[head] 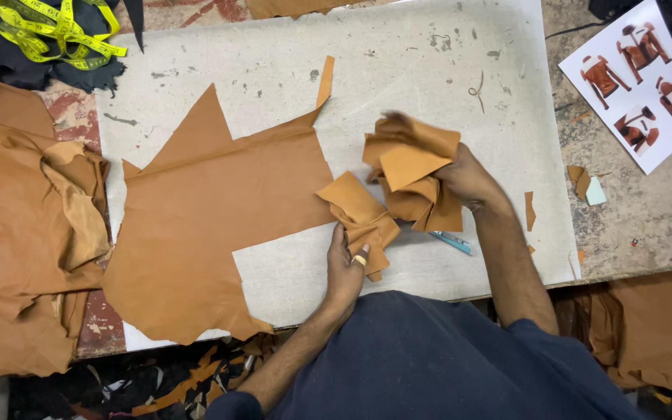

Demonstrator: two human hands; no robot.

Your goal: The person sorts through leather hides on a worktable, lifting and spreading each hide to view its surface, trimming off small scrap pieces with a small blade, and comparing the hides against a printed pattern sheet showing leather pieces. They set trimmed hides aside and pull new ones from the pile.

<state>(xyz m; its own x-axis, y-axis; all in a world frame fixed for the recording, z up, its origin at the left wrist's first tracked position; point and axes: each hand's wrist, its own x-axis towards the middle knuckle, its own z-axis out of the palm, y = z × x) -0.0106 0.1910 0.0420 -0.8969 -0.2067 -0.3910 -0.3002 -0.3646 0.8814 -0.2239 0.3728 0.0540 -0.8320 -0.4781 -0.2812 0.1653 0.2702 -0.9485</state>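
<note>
Two bunches of tan leather scraps are held above the white cutting board [429, 70]: one [361, 214] is gripped by the left hand [345, 268], another [412, 175] is clutched by the right hand [468, 180].

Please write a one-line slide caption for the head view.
Left hand and right hand each grip tan leather scraps above a white board, beside a large cut hide.

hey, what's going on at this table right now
A person at a white cutting board is sorting tan leather offcuts. The right hand grips a bunch of cut pieces, and the left hand pinches a folded scrap. A large cut leather hide lies flat beside them, with a blue cutter under the right wrist.
</note>
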